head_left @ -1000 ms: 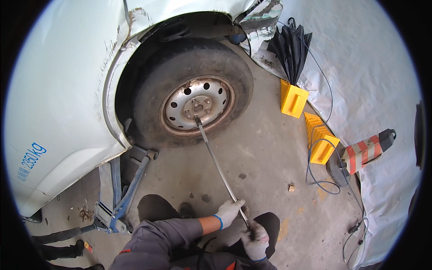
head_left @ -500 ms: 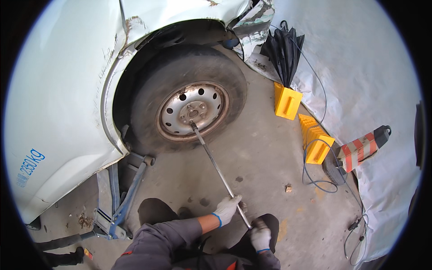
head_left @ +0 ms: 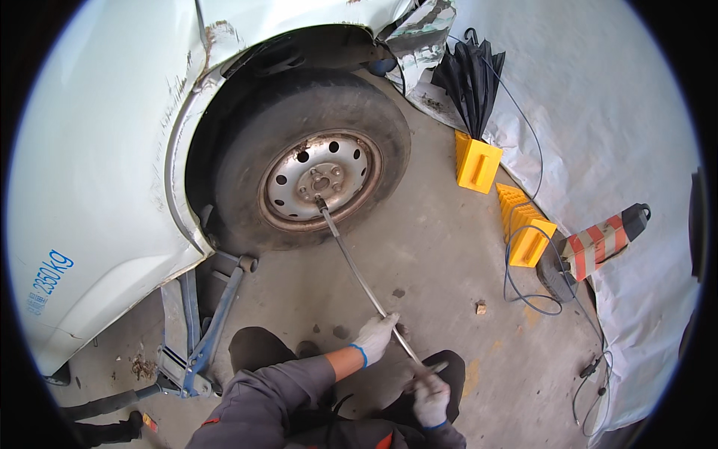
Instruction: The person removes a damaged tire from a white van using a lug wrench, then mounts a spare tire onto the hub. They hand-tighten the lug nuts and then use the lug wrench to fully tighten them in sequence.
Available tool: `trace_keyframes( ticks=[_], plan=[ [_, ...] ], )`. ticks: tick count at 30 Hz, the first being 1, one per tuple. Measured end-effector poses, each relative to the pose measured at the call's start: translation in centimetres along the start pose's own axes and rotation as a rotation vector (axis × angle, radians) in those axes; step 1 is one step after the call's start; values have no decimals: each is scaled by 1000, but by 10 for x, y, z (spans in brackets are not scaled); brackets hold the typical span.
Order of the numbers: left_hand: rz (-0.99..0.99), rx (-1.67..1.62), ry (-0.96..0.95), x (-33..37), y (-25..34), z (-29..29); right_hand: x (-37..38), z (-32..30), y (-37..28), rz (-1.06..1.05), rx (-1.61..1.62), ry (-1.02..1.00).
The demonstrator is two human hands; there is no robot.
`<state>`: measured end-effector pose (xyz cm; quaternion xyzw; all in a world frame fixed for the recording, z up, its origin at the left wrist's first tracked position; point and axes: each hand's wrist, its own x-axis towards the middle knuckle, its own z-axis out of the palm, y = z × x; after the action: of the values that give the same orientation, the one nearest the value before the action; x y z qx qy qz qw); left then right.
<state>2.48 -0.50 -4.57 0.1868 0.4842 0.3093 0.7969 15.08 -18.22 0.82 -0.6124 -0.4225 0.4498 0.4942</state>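
Note:
A long metal socket wrench (head_left: 357,277) slants from the wheel toward me. Its socket end sits on a lug nut low on the rusty-edged steel wheel (head_left: 344,196), which carries a black tyre (head_left: 247,161). My left hand (head_left: 375,338), in a white glove, is closed around the shaft near its close end. At that end my right hand (head_left: 431,398), gloved too, closes on the handle; its fingers are slightly blurred by motion. More nuts or studs show around the hub. The wheel is in the arch of a white vehicle (head_left: 112,150).
A blue floor jack (head_left: 200,352) stands at the vehicle's lower edge, left of my knees. To the right are yellow wheel chocks (head_left: 479,168), a black umbrella (head_left: 473,82), a tipped red-and-white striped post (head_left: 598,247) and a looped cable (head_left: 507,277). White sheeting (head_left: 636,322) hangs beyond.
My right hand has shifted and turned at the wrench's close end, its fingers now extending more upward. The wrench shaft and my left hand have moved slightly. The socket stays at the same nut.

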Motion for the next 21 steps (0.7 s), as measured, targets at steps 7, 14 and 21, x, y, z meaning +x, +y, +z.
trace_keyframes(
  ticks=[7,14,21],
  plan=[
    [-14,-75,18,2,5,8,-18,9,7,-138,-291,-164],
    [-3,-54,51,2,18,17,-17,-12,90,76,-499,-272],
    [1,-105,71,7,21,17,11,-13,16,167,-133,96]
  ],
)
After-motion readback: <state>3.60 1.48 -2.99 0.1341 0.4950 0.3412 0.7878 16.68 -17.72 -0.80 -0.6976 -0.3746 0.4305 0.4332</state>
